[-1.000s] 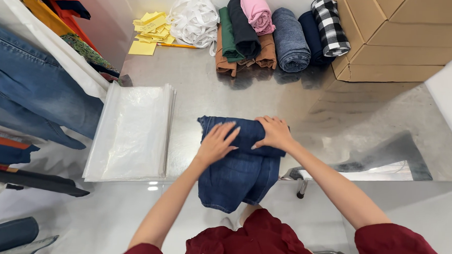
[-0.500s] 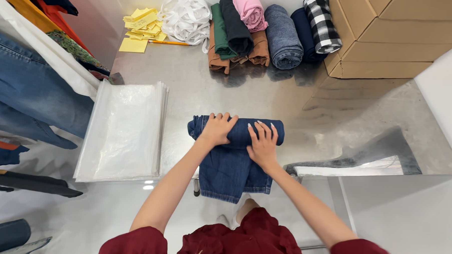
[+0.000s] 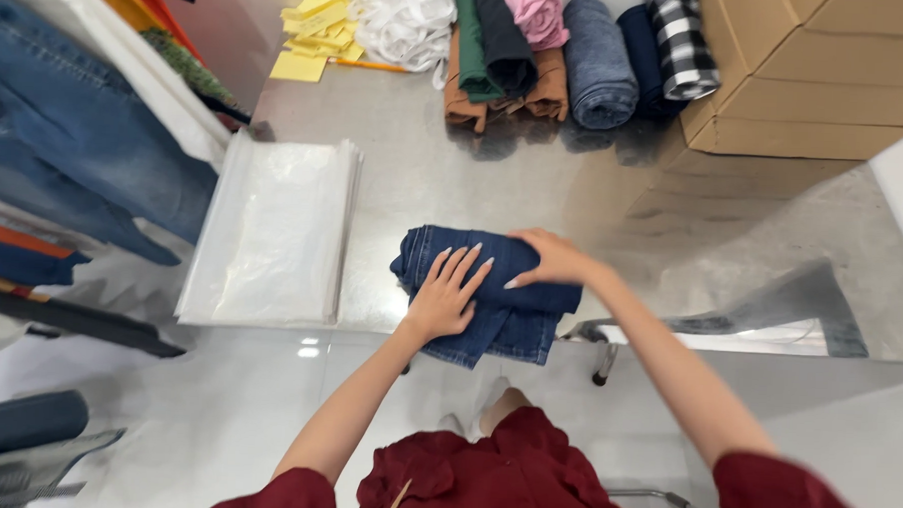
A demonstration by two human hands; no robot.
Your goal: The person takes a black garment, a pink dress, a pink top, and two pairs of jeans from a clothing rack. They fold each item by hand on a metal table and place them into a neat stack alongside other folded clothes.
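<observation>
Seen from the head camera, a pair of dark blue jeans [image 3: 490, 295] is laid on a steel table [image 3: 414, 183], near its front edge at about 6 o'clock. The upper part is already rolled or folded into a thick band; a flatter part is left hanging toward the table edge, so the folding is judged well along but not finished.

The left hand [image 3: 445, 294] is pressed flat on the jeans, fingers spread and straight, nothing gripped. The right hand [image 3: 551, 260] is laid over the top right of the roll, fingers bent lightly over the cloth; whether a fold is pinched under them cannot be told.

At 9 o'clock from the jeans, just beside them, a stack of clear plastic bags [image 3: 272, 233] is set. At 12 o'clock, well apart, a row of rolled clothes [image 3: 569, 48] is lined up against the far edge, with white cloth [image 3: 405, 17] and yellow paper slips [image 3: 314, 34] to its left. At 2 o'clock cardboard boxes [image 3: 828, 77] are stacked. More jeans [image 3: 75, 151] are hung at 9 o'clock, beyond the bags.
</observation>
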